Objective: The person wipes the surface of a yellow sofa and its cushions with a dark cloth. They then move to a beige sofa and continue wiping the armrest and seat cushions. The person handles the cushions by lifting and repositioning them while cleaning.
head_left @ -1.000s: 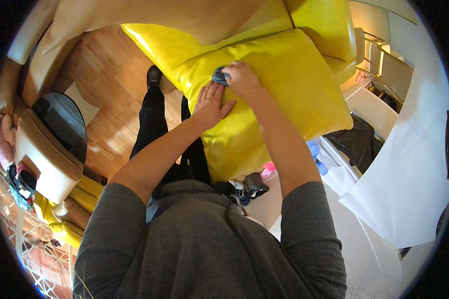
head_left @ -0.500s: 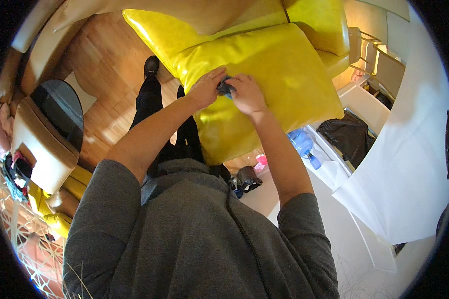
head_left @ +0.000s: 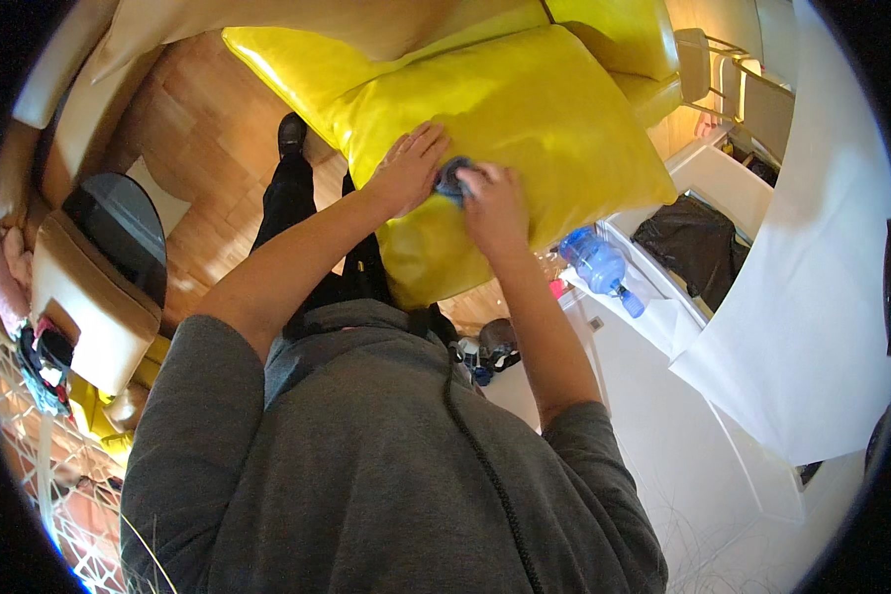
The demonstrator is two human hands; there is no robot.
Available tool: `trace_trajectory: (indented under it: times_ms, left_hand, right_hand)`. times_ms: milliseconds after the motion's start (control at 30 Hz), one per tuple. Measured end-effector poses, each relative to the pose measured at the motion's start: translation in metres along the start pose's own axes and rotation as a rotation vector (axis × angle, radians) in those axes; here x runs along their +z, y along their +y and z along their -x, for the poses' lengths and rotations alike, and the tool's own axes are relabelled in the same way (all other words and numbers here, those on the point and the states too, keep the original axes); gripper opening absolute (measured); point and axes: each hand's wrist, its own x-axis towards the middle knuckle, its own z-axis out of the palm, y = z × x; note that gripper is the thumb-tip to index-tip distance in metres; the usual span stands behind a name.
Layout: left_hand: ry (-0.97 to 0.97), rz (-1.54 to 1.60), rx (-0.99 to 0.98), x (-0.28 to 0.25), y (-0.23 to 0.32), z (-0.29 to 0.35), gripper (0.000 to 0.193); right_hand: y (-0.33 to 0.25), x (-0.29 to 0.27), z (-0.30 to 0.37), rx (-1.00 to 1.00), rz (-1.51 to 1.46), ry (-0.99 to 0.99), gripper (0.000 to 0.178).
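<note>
A shiny yellow seat cushion lies before me, its near edge by my legs. My left hand rests on its left part, fingers stretched out and pressing the surface. Just to the right, a crumpled dark grey-blue cloth is gripped in the fingers of my right hand and touches the cushion. My right hand is slightly blurred, and its palm side is hidden.
Behind the cushion stands more of the yellow sofa. To the right are a blue water jug, a black plastic bag and a large white sheet. A beige chair with a dark round top stands at left on the wood floor.
My right hand has moved the cloth slightly toward me and away from my left hand, opening a gap between the hands. The whole view has shifted a little.
</note>
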Motion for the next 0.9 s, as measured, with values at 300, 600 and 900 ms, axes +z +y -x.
trace_trajectory:
  times_ms: [300,600,900]
  left_hand:
    - [-0.007,0.056,0.086,0.012,0.014,-0.009,0.062]
    - [0.123,0.148,0.090,0.001,0.040,-0.037,0.065]
    - [0.030,0.033,0.104,0.020,0.042,-0.040,0.066]
  right_hand:
    - [0.013,0.007,0.047,0.042,0.107,0.074,0.046]
    - [0.041,-0.065,0.000,0.088,0.181,0.328,0.036]
    - [0.049,-0.015,-0.004,0.103,0.092,0.176,0.034]
